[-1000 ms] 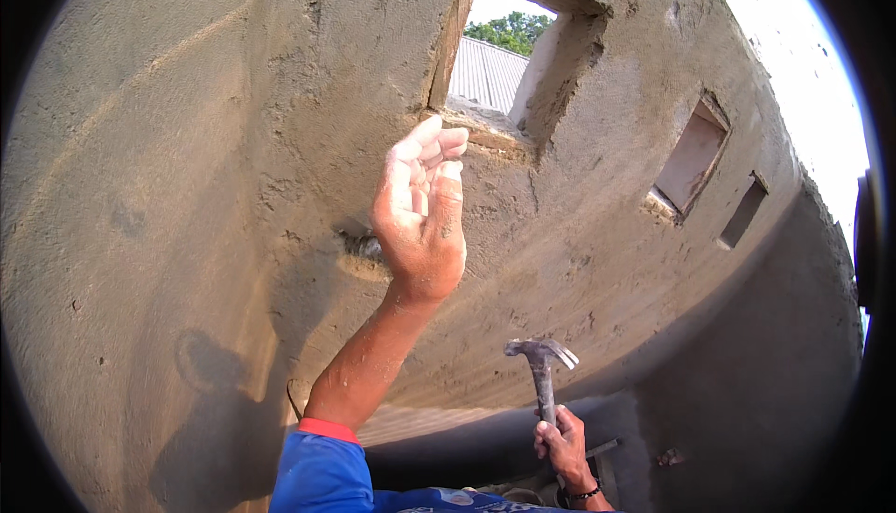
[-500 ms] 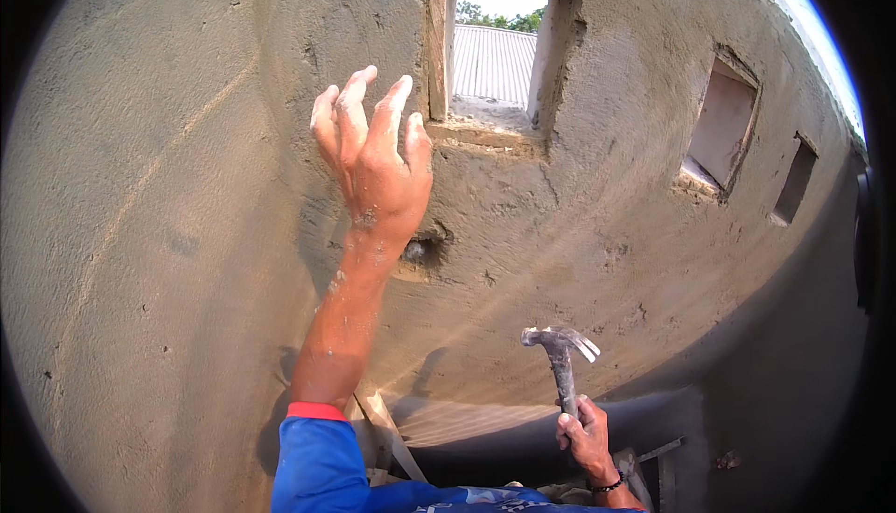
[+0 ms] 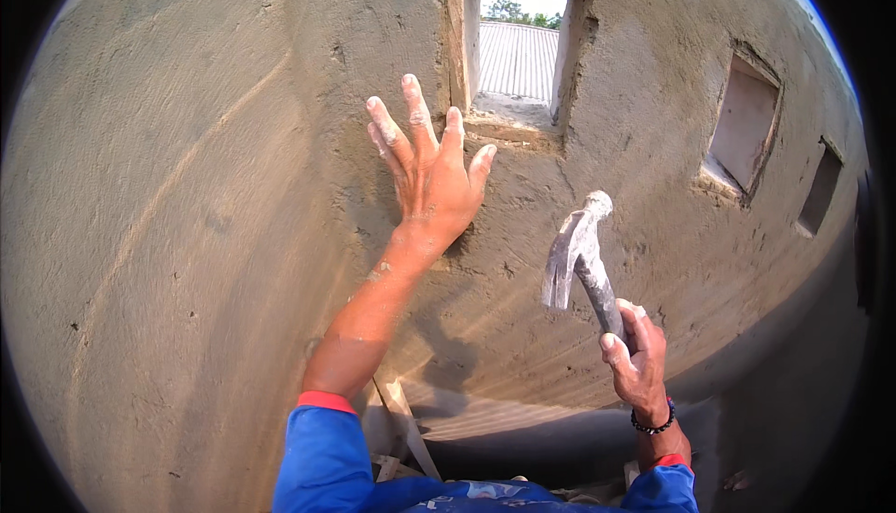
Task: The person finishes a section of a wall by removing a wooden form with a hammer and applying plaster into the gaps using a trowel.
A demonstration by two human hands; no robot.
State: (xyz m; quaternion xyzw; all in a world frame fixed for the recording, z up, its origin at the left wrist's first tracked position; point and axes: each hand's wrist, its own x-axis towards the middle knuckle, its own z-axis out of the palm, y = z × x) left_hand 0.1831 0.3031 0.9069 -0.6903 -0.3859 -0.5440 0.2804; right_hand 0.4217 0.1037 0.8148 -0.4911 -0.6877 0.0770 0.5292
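My left hand (image 3: 434,177), dusted pale at the fingers, is spread open against or just off the rough plastered wall (image 3: 597,102), left of and below a small framed window opening (image 3: 518,65); I cannot tell if it touches. My right hand (image 3: 639,354), with a dark bead bracelet at the wrist, grips a dusty claw hammer (image 3: 583,252) by its handle. The hammer head is raised, right of my left hand. A hole in the plaster is mostly hidden behind my left hand.
Two smaller recessed openings (image 3: 742,121) (image 3: 821,186) sit farther right in the wall. A corrugated roof (image 3: 518,56) and trees show through the window. Wooden boards (image 3: 411,429) lie low near my body. A plain plastered wall (image 3: 159,261) curves along the left.
My left hand has turned palm toward the wall with fingers spreading and has shifted right. The hammer has risen and its head has turned over as my right hand moved up and right.
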